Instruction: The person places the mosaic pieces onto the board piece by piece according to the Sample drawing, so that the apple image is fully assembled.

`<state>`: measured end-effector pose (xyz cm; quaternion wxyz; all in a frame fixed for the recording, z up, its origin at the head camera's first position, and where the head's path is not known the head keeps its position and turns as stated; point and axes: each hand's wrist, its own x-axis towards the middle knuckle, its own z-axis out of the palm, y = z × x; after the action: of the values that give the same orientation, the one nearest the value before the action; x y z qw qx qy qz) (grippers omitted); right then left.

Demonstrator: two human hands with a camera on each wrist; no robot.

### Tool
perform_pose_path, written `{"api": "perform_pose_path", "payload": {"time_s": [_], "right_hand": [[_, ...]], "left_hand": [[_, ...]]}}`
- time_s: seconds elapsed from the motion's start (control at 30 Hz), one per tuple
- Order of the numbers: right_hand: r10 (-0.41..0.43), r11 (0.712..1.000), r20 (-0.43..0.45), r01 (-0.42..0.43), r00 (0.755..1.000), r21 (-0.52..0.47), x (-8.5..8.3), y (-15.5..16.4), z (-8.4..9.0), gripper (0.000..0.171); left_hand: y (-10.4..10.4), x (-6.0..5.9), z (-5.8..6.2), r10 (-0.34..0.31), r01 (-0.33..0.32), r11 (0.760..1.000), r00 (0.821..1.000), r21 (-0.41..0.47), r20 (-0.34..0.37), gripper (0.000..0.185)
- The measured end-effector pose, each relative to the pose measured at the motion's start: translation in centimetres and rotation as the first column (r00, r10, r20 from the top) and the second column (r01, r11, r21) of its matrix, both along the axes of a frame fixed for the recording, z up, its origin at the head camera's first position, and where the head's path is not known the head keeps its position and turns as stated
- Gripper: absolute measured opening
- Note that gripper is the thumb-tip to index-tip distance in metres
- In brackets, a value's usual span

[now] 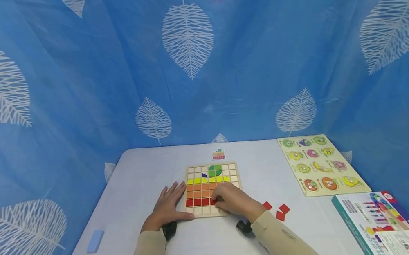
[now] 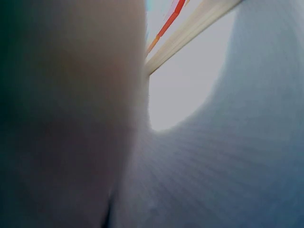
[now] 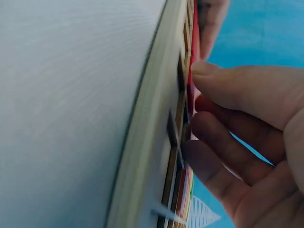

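A wooden grid board [image 1: 216, 211] lies mid-table with coloured pieces in its cells. Orange squares [image 1: 198, 191] fill rows above a row of red squares [image 1: 193, 203]. Higher up sit yellow pieces [image 1: 209, 180], a green leaf shape [image 1: 214, 170] and a small purple piece [image 1: 204, 175]. My left hand [image 1: 169, 207] rests with fingers spread at the board's left edge, thumb by the lower left corner. My right hand [image 1: 233, 198] is over the board's lower right part, pinching a red square tile [image 3: 192, 90] at the end of the red row. Its fingers hide some cells.
Several loose red squares [image 1: 280, 216] lie right of my right wrist. A small picture card [image 1: 219, 154] lies behind the board. To the right are a fruit puzzle board [image 1: 320, 165] and a printed box [image 1: 380, 225]. A light blue block [image 1: 95, 241] lies far left.
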<state>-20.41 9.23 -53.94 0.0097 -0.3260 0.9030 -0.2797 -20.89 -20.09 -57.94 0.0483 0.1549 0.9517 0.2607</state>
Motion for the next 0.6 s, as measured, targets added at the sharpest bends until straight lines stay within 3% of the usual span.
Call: {"api": "perform_pose_path", "payload": {"time_s": [0.17,0.33,0.43,0.6], "right_hand": [[-0.129,0.987,0.054,0.134,0.990,-0.086,0.2,3.2,0.1,0.016],[-0.254,0.958,0.172,0.272,0.952,-0.088,0.8,8.2,0.5,0.025],[-0.258,0.961,0.253,0.276,0.932,-0.037,1.8,10.4,0.4,0.028],[-0.186,0.978,0.264,0.203,0.947,-0.040,3.3,11.4,-0.2,0.022]], "left_hand": [[-0.1,-0.3,-0.2,-0.014,0.014,1.000,1.000,-0.027,-0.003,0.129],[0.0,-0.3,0.0,0.002,-0.002,1.000,1.000,-0.017,-0.010,0.131],[0.0,-0.3,0.0,-0.004,0.004,1.000,1.000,-0.022,-0.006,0.131],[-0.1,-0.5,-0.2,-0.011,0.010,1.000,1.000,-0.027,-0.006,0.130]]}}
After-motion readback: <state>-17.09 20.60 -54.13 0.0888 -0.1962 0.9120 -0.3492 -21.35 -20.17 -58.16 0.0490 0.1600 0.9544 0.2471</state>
